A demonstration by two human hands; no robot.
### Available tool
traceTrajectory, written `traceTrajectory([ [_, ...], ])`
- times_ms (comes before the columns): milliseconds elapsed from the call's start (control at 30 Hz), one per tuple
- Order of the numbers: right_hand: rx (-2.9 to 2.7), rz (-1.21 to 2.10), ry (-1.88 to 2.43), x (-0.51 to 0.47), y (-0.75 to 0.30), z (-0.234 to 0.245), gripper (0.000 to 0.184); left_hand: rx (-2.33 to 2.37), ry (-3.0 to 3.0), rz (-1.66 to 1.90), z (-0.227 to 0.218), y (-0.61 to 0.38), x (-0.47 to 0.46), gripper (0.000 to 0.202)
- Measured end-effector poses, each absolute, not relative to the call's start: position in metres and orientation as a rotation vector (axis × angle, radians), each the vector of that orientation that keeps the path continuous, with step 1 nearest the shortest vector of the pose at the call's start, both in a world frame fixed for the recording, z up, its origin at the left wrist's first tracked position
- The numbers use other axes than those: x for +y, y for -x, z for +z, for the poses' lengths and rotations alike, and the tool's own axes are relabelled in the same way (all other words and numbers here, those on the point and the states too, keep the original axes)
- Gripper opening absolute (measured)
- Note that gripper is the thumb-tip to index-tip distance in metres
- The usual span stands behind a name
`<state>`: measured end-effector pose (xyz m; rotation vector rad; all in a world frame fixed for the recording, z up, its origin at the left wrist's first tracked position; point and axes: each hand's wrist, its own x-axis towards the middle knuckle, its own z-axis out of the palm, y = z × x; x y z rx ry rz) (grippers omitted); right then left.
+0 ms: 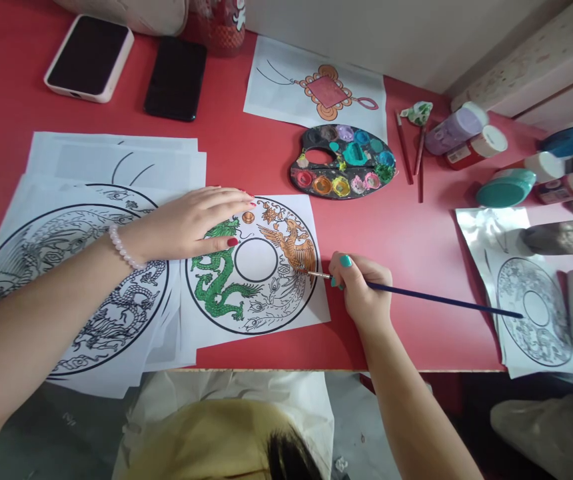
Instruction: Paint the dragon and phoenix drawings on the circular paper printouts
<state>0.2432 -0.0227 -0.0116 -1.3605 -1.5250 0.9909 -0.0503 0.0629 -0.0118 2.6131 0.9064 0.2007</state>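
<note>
Paintbrush (436, 298) is being gripped in the right hand (369, 287), its thumb and fingers closed together on it just behind the metal collar. The handle is being left to run on behind the hand. Its long axis is being laid nearly crosswise to the person: the bristles are being pointed left and slightly away, and the butt is being carried to the right and slightly nearer, over a second printed sheet (536, 307) at the right; whether that paper is being touched cannot be told.

The ring-patterned sheet (256, 260) is being kept on the red counter (431, 247), directly left of the right hand's fingers, which are being held just beside its right edge. The bristles are being set at the lower edge of the orange bird (296, 247) and seem to be touching the paper there. The right hand is thus being placed nearer to this spot than the left hand (194, 223), which is being rested palm down over the sheet's upper left, partly covering the green dragon (216, 293). Nothing is being grasped by it; its fingers are being extended to the right, with the thumb spread apart from them.
</note>
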Motion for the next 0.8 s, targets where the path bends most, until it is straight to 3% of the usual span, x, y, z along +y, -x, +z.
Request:
traceTrajectory([
  [800,-1.503,0.988,1.402,-0.0236,-0.2424,-0.0098,0.048,0.914,-2.59,0.179,-0.0106,0.0501,0.0629,0.076],
])
